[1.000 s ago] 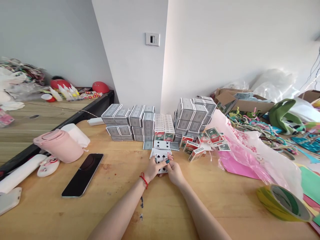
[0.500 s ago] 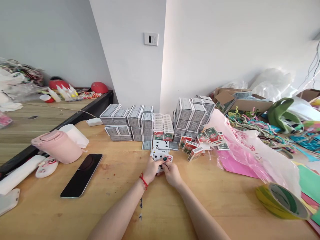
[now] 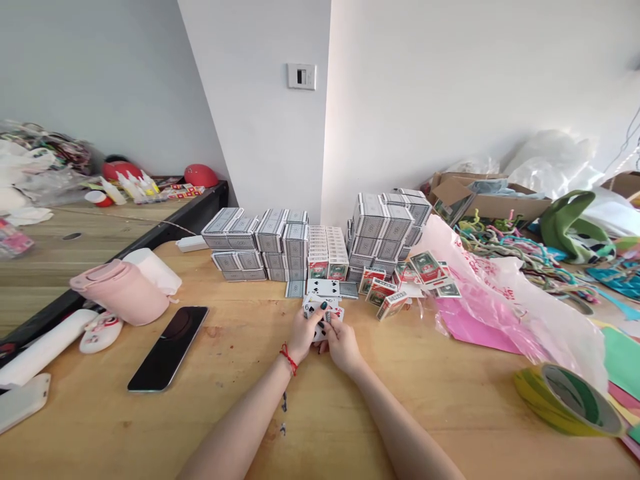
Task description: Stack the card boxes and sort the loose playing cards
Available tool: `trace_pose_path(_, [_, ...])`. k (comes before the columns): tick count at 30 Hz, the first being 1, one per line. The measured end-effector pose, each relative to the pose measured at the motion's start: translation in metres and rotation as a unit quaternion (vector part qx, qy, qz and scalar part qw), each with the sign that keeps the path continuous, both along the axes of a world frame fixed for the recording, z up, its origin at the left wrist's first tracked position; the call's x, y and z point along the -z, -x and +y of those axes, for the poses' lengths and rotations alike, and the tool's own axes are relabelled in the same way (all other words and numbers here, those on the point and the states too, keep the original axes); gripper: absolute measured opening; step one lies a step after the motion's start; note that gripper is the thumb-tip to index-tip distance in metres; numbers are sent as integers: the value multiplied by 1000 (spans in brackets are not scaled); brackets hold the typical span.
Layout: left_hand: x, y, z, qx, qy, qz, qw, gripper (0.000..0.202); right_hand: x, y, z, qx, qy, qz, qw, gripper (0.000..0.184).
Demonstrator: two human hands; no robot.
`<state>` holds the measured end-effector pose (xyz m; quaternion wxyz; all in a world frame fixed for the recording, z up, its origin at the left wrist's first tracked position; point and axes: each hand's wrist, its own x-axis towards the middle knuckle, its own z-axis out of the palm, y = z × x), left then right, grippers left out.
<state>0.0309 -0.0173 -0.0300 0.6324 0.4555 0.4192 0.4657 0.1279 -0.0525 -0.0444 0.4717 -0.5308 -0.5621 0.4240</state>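
Note:
Playing cards (image 3: pixel 317 311) lie face up between my two hands, a spade card showing at the left and a red-suited one at the right. My left hand (image 3: pixel 303 337), with a red string at the wrist, is closed on them, its dark-nailed thumb on top. My right hand (image 3: pixel 343 343) pinches cards from the other side. Just beyond, a spade card (image 3: pixel 323 288) rests face up on the table, with face-down cards (image 3: pixel 295 289) beside it. Behind stand small red and green card boxes (image 3: pixel 337 269) in two stacked columns.
Grey-patterned stacks of cards (image 3: pixel 375 227) rise along the wall. Loose card boxes (image 3: pixel 382 292) lie to the right, near pink plastic (image 3: pixel 480 280) and a yellow tape roll (image 3: pixel 565 400). Leftward are a phone (image 3: pixel 167 350), a pink cup (image 3: pixel 123 293) and a white mouse (image 3: pixel 101 332).
The cards in my hands have shifted slightly, with the red-suited card's corner showing more clearly. My left thumb has moved up a little. The view has turned slightly left.

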Motion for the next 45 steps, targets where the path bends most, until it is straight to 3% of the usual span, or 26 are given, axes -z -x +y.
trace_pose_path(5, [4, 5, 2, -60, -107, 32, 992, 36, -2, -3, 4, 20, 45, 106, 993, 37])
trace_pose_path(14, [6, 5, 4, -102, -209, 153, 961, 29, -1, -6, 3, 19, 67, 142, 987, 42])
trace_pose_path(17, [7, 5, 4, -98, -206, 165, 959, 28, -2, -7, 3, 25, 45, 142, 989, 42])
trace_pose_path(23, [11, 1, 3, -74, -186, 134, 971, 27, -4, -9, 7, 99, 3, 200, 975, 28])
trace_pose_path(35, [11, 3, 4, -19, -124, 66, 990, 19, -4, -10, 9, 93, 2, 241, 966, 29])
trace_pose_path(45, [5, -2, 0, -98, -159, 116, 976, 17, 3, -11, 12, 82, 21, 232, 969, 38])
